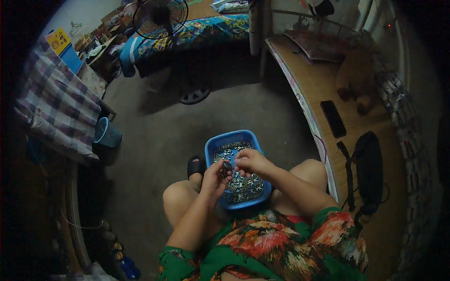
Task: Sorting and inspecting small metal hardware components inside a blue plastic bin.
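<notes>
A blue plastic basket [257, 143] sits between my knees, with many small shiny metal cylinders [244, 189] spread across its bottom. Over its left side, my left hand [217, 177] is closed around a few small metal pieces [227, 166], whose tops show between thumb and fingers. My right hand [254, 162] hovers just beside it, above the basket's middle. Its thumb and forefinger are pinched together close to the pieces in the left hand; whatever sits between those fingertips is too small to make out.
To the right runs a wooden bench [304, 75] bearing a black phone [333, 118] and a black bag [368, 164]. A standing fan [161, 18] is ahead, before a bed [206, 30]. On the left are a light-blue bin [108, 133] and a checked cloth [61, 103].
</notes>
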Tool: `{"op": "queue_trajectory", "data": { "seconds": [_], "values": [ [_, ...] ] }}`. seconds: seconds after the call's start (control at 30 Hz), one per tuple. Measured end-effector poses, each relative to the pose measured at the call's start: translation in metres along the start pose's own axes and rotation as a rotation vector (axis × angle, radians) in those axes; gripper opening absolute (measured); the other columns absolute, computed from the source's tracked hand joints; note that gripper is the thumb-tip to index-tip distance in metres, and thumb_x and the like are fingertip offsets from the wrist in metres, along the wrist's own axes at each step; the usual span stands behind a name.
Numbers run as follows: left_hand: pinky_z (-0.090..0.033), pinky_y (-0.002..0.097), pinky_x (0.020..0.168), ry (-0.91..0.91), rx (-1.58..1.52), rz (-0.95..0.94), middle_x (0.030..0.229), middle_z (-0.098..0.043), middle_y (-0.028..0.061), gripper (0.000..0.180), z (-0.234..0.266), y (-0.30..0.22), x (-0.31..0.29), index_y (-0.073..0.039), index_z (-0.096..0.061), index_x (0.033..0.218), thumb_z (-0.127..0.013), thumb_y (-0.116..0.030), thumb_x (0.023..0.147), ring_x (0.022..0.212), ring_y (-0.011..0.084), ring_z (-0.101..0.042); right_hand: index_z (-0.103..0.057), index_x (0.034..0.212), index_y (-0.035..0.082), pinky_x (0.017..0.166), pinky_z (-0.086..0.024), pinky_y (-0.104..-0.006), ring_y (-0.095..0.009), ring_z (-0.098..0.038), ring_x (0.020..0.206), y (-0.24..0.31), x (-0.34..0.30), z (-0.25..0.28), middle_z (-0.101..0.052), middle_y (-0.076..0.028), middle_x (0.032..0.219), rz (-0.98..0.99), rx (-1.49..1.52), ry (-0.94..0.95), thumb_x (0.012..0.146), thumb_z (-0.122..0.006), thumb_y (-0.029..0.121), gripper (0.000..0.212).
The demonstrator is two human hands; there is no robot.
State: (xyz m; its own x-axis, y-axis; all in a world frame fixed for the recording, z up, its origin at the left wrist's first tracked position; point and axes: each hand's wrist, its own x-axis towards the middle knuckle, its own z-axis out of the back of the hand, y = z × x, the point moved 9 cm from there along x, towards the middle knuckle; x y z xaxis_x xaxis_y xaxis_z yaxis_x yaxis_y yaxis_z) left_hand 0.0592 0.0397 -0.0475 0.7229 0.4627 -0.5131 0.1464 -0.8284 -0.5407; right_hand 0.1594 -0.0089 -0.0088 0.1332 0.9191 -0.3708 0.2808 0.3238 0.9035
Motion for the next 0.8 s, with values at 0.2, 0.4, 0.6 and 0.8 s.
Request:
{"op": "queue_trajectory", "data": {
  "seconds": [0.2,0.4,0.6,0.8],
  "values": [
    [-0.042,0.023,0.052,0.022,0.011,0.002,0.074,-0.055,0.0062,0.022,-0.007,-0.001,-0.001,-0.004,-0.054,0.092,-0.049,-0.025,0.084,0.063,0.0139,-0.051,-0.052,0.095,0.002,0.046,-0.04,-0.0199,-0.008,-0.05,0.057,-0.015,0.009,0.01,-0.053,-0.002,0.071,-0.034,0.138,0.021,0.084,-0.049,0.016,0.018],
    [-0.041,0.0226,0.051,0.001,0.001,0.005,0.075,-0.055,0.0066,0.021,-0.012,-0.005,-0.004,-0.004,-0.055,0.092,-0.05,-0.023,0.083,0.063,0.0134,-0.05,-0.045,0.107,-0.002,0.051,-0.044,-0.0212,-0.01,-0.053,0.063,-0.005,0.007,0.012,-0.056,-0.008,0.083,-0.011,0.13,-0.023,0.084,-0.044,0.01,0.025],
    [-0.043,0.0232,0.053,0.042,0.008,0.004,0.078,-0.056,0.0074,0.022,-0.012,-0.002,-0.004,-0.003,-0.054,0.095,-0.049,-0.022,0.084,0.064,0.0135,-0.051,-0.049,0.097,0.003,0.051,-0.042,-0.0194,-0.009,-0.052,0.061,0.004,0.002,0.01,-0.056,-0.005,0.077,-0.026,0.115,-0.026,0.082,-0.053,0.017,0.021],
    [-0.044,0.0233,0.054,0.121,0.022,0.003,0.079,-0.056,0.0065,0.023,-0.012,0.002,0.0,-0.003,-0.054,0.095,-0.05,-0.022,0.084,0.064,0.0133,-0.052,-0.056,0.091,0.006,0.05,-0.039,-0.0178,-0.006,-0.051,0.06,0.002,0.001,0.004,-0.055,0.0,0.072,-0.017,0.127,0.01,0.079,-0.058,0.015,0.016]
  ]
}}
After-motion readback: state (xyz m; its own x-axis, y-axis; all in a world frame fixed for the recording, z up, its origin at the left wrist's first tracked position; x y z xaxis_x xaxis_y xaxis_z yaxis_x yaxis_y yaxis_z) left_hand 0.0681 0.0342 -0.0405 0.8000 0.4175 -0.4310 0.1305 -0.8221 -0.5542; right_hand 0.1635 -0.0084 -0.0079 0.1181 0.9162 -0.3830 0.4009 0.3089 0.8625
